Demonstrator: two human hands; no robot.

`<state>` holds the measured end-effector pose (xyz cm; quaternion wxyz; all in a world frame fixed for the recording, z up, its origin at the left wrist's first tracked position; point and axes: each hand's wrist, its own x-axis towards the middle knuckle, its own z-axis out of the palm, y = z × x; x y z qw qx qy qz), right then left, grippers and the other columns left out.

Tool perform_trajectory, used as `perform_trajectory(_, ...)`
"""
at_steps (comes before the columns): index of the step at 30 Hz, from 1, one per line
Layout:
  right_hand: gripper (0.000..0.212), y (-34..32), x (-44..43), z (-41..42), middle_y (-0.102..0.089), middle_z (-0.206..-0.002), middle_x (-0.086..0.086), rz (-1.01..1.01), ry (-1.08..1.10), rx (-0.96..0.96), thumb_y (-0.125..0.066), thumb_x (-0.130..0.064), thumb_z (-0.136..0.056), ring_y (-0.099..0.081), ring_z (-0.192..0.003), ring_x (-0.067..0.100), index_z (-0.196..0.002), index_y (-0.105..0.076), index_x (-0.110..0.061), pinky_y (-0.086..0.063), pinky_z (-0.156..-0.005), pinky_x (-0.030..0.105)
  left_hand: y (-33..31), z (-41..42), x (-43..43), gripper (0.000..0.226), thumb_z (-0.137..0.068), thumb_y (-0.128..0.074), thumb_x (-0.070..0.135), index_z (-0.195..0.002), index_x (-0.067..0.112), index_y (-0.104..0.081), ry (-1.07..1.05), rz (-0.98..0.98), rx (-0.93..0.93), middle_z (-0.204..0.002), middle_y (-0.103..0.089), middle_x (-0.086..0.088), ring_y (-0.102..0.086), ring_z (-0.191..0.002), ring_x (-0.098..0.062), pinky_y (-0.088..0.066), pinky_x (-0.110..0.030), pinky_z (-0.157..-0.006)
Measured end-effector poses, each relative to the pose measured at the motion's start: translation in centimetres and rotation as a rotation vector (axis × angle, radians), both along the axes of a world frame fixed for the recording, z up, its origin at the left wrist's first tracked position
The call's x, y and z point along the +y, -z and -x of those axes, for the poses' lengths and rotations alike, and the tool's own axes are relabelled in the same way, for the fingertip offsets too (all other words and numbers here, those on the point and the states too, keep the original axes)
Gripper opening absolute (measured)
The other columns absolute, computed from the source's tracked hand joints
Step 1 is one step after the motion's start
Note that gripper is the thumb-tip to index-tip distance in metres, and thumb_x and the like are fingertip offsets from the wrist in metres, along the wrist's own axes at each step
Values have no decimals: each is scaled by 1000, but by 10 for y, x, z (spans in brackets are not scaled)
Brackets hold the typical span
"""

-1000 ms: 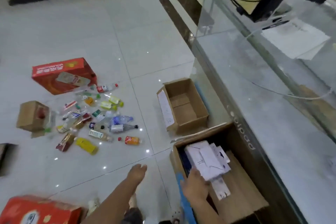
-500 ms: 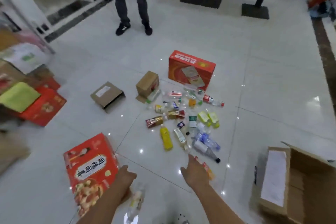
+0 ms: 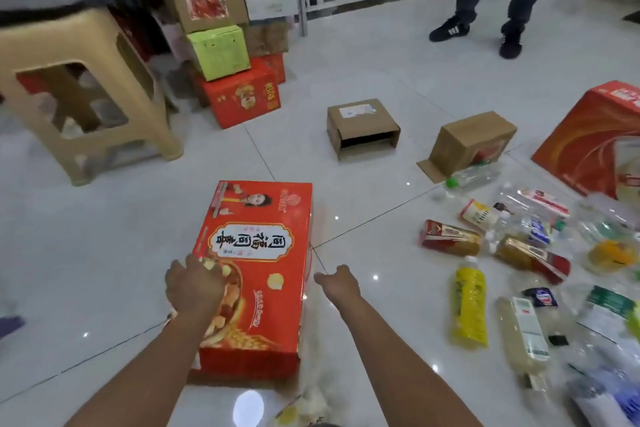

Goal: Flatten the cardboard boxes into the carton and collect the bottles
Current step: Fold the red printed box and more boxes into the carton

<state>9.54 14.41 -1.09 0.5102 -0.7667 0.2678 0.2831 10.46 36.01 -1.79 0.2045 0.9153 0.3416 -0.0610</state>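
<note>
A red printed carton (image 3: 258, 267) lies flat on the white tiled floor straight in front of me. My left hand (image 3: 194, 282) rests on its left near part, fingers spread over the top. My right hand (image 3: 337, 281) hovers just off the carton's right side, fingers apart, holding nothing. Two small brown cardboard boxes (image 3: 362, 125) (image 3: 472, 142) lie on their sides farther back. Several plastic bottles are scattered at the right, among them a yellow bottle (image 3: 469, 308) and a pale bottle (image 3: 523, 333). Another red box (image 3: 595, 139) stands at the right edge.
A beige plastic stool (image 3: 86, 94) stands at the left. Stacked cartons, brown, green and red (image 3: 221, 45), sit behind it. A person's legs in dark trousers and black shoes (image 3: 485, 24) stand at the back right. A clear bottle (image 3: 304, 406) lies near my feet.
My view has swung left, from the counter and open cartons to the floor. The red carton now lies centred before me, and my left hand has come down onto its top.
</note>
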Motion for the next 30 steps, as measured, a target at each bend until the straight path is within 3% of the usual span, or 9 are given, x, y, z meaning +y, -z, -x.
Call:
perform_trajectory(3, 68, 37, 17, 0, -41, -144, 16, -126, -12, 106, -58, -33, -92, -43, -131, 32, -143, -29, 1, -40, -101, 40, 48, 23, 36, 89, -81, -66, 49, -146, 3, -24, -304, 148, 86, -152, -19, -24, -19, -140, -42, -21, -53, -114)
perform_trajectory(5, 74, 51, 21, 8, -33, -151, 16, -199, -57, 234, -55, -46, -91, -34, -137, 37, -146, -28, -3, -34, -106, 50, 75, 41, 49, 107, -69, -74, 57, -146, 3, -22, -426, 292, 116, -150, -24, -24, -26, -136, -44, -25, -56, -113)
perform_trajectory(9, 90, 62, 32, 14, -27, -155, 14, -313, -58, 391, -55, -67, -79, -26, -139, 44, -147, -29, -15, -24, -102, 71, 83, 61, 45, 94, -67, -80, 45, -139, 9, -33, -390, 306, 148, -139, -38, -23, -34, -130, -42, -30, -53, -110)
perform_trajectory(14, 85, 77, 27, 4, -35, -150, 14, -294, 5, 279, -62, -59, -80, -37, -136, 35, -144, -34, -11, -31, -107, 57, 88, 51, 44, 82, -75, -65, 63, -134, 8, -47, -395, 351, 132, -134, -36, -21, -30, -128, -39, -34, -51, -107)
perform_trajectory(18, 96, 89, 17, -4, -38, -144, 14, -199, 123, 198, -71, -68, -62, -40, -130, 35, -136, -41, -14, -36, -103, 52, 106, 49, 43, 84, -66, -68, 70, -129, 18, -48, -366, 475, 136, -131, -39, -18, -34, -125, -40, -38, -50, -104)
perform_trajectory(20, 79, 80, 8, -3, -43, -135, 13, -249, 225, 193, -73, -55, -71, -43, -127, 36, -129, -37, -15, -40, -92, 47, 106, 48, 42, 86, -60, -79, 62, -126, 22, -43, -423, 728, 93, -126, -47, -15, -48, -118, -40, -46, -57, -95)
perform_trajectory(23, 64, 79, -7, -7, -49, -113, 11, -382, 312, 186, -72, -31, -82, -56, -111, 34, -125, -29, -12, -39, -76, 33, 90, 47, 34, 70, -79, -74, 39, -133, 24, -31, -435, 974, 100, -122, -50, -13, -54, -104, -38, -44, -57, -88)
perform_trajectory(26, 79, 78, -10, -14, -59, -120, 13, -467, 352, 166, -82, -31, -70, -64, -101, 30, -129, -32, -13, -52, -87, 51, 89, 45, 30, 73, -84, -68, 40, -141, 30, -24, -413, 1042, 163, -139, -41, -14, -41, -126, -44, -30, -71, -96)
perform_trajectory(30, 83, 75, -19, -25, -59, -121, 13, -459, 293, 121, -83, -24, -70, -63, -107, 30, -134, -31, -21, -50, -93, 54, 80, 38, 36, 88, -72, -80, 30, -139, 37, -24, -349, 1120, 249, -140, -41, -14, -37, -130, -46, -25, -79, -94)
